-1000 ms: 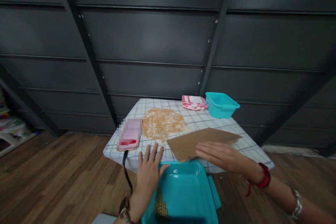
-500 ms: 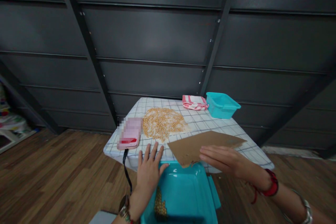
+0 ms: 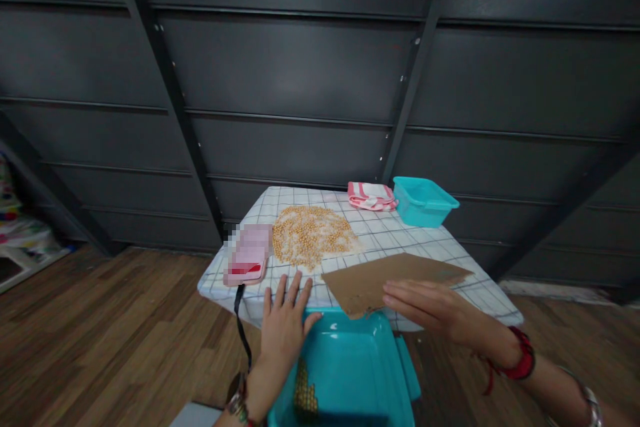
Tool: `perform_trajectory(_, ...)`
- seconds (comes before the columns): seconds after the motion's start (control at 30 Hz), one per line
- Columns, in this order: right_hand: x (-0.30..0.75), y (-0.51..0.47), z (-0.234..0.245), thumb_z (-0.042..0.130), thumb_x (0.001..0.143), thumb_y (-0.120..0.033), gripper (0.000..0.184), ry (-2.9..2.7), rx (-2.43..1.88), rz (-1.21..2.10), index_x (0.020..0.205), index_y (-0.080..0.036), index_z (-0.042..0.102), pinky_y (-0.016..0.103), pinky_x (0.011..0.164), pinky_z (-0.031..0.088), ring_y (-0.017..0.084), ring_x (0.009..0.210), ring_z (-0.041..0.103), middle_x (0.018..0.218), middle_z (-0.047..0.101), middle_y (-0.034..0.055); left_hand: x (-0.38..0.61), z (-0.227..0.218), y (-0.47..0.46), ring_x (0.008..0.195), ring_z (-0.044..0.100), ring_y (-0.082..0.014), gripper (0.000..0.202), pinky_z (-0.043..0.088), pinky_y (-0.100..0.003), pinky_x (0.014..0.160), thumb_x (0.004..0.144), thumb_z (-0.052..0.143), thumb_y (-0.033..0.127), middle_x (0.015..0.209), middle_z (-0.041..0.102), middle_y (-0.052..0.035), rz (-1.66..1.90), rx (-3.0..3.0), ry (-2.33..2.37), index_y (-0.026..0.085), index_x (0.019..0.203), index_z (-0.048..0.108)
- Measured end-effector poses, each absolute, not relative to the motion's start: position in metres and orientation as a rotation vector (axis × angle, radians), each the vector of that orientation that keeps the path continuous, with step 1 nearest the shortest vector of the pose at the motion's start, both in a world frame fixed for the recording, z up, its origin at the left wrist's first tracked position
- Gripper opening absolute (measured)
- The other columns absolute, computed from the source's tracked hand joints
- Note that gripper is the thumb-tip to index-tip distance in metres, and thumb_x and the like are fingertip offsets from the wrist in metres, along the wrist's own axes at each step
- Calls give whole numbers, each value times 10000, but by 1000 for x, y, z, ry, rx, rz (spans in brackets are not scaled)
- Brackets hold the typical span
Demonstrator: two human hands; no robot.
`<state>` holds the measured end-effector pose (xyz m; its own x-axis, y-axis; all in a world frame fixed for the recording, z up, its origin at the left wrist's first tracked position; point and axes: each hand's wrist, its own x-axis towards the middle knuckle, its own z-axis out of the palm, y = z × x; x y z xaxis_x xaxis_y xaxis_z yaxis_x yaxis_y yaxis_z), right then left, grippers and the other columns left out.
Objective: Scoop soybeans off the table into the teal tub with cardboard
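My left hand (image 3: 285, 323) rests palm down with fingers spread at the front edge of the cloth-covered table, its thumb by the rim of a large teal tub (image 3: 357, 367). At the front right, my right hand (image 3: 430, 307) grips a flat piece of brown cardboard (image 3: 360, 280), fingers together on top and thumb hidden. The cardboard lies slanted above the table's front edge, one corner over the tub's far rim. Beyond my left fingertips, round yellow beans (image 3: 305, 237) are spread in a pile with white grains among them.
A pink phone-like case (image 3: 250, 257), partly pixelated, lies at the table's left with a black strap hanging down. At the back right are a folded pink-striped cloth (image 3: 371, 195) and a small teal container (image 3: 425, 203). A dark panelled wall (image 3: 295, 73) stands behind.
My right hand and the cardboard have shifted very slightly to the right. My left hand and the bean pile look the same.
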<state>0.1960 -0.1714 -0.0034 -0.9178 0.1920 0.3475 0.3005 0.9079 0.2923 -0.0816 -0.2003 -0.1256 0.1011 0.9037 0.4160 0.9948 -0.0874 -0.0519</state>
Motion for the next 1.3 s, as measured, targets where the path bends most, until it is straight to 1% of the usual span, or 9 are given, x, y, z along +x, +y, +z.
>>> perform_trajectory(0.17,201,-172,-2,297,904,-100,412,-2743,-422,-432,1284,-202,421,271,893,461,125,1104,503,1151,592,61,-83,-129,-200,1241,353,-315,562,291,-555,971,815,412,536,1367,415,-34,-420,-2061,-1850,322,1320,290)
perform_trajectory(0.4,199,-184,2,277,929,-143,351,-2759,-386,-423,1178,-176,522,231,895,455,115,1081,520,1121,611,47,-81,-125,-199,1233,366,-317,543,310,-552,961,813,427,528,1361,420,-31,-385,-2052,-1866,310,1304,345)
perform_trajectory(0.5,201,-185,0,276,926,-139,362,-2756,-338,-477,1218,-168,487,244,913,446,123,1101,505,1121,611,53,-81,-123,-199,1233,366,-317,549,308,-554,962,807,437,530,1360,421,-31,-377,-2059,-1874,311,1302,349)
perform_trajectory(0.6,204,-179,-3,274,923,-130,382,-2767,-416,-508,1259,-189,446,233,892,461,109,1080,520,1127,608,38,-81,-122,-200,1232,368,-317,553,306,-558,960,806,439,531,1357,426,-35,-372,-2063,-1874,310,1303,345)
perform_trajectory(0.77,206,-170,-4,261,890,-43,452,-2706,-425,-625,1306,-174,382,271,864,485,137,1066,535,1124,608,62,-80,-121,-201,1216,389,-326,564,328,-561,946,790,466,538,1346,434,-37,-349,-2053,-1866,297,1291,372)
perform_trajectory(0.87,208,-173,-1,274,878,-28,475,-2707,-455,-604,1318,-183,361,263,874,476,126,1082,521,1130,605,60,-80,-122,-201,1214,391,-328,558,334,-561,942,791,468,535,1346,432,-38,-351,-2049,-1855,297,1288,379)
perform_trajectory(0.97,208,-176,1,277,890,-48,433,-2691,-447,-597,1285,-174,401,256,877,471,118,1087,516,1117,612,57,-81,-124,-200,1215,389,-328,559,329,-562,943,798,450,541,1349,432,-44,-371,-2047,-1841,294,1293,371)
perform_trajectory(1.1,201,-173,0,277,894,-43,369,-2647,-404,-656,1175,-142,496,257,849,488,128,1049,545,1090,625,66,-82,-128,-200,1221,380,-323,561,313,-560,954,810,411,550,1353,431,-42,-413,-2043,-1827,305,1308,333)
perform_trajectory(1.3,189,-166,-2,295,898,-58,333,-2662,-297,-622,1130,-114,528,268,847,491,142,1042,550,1071,631,84,-82,-127,-200,1215,388,-320,540,324,-555,950,811,429,533,1352,432,-29,-384,-2032,-1834,311,1298,359)
